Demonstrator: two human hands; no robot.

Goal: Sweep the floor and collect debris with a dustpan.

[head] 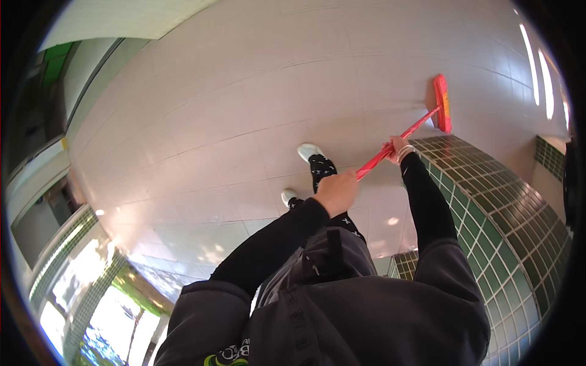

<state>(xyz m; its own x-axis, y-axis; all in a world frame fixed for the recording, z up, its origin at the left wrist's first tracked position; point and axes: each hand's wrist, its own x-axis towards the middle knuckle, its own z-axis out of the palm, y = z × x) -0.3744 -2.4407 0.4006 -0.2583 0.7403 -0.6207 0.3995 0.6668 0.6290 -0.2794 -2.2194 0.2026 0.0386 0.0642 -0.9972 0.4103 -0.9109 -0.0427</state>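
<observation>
A red broom runs diagonally to the upper right, its handle [419, 124] held in both fists. My left hand [338, 193] grips the upper end, close to my body. Farther down the handle, my right hand [398, 150] is closed around it, with a bracelet at the wrist. The red and orange broom head [442, 104] is at the pale tiled floor [219, 105], just beyond the end of a low green-tiled wall [492, 178]. Its bristles are mostly hidden from above. No swept dirt can be made out.
The low wall runs along my right side, beside my right arm. Another green-tiled block [549, 158] stands at the far right. My white shoes [310, 152] are on the floor left of the handle. Bright openings [123, 315] lie at the lower left.
</observation>
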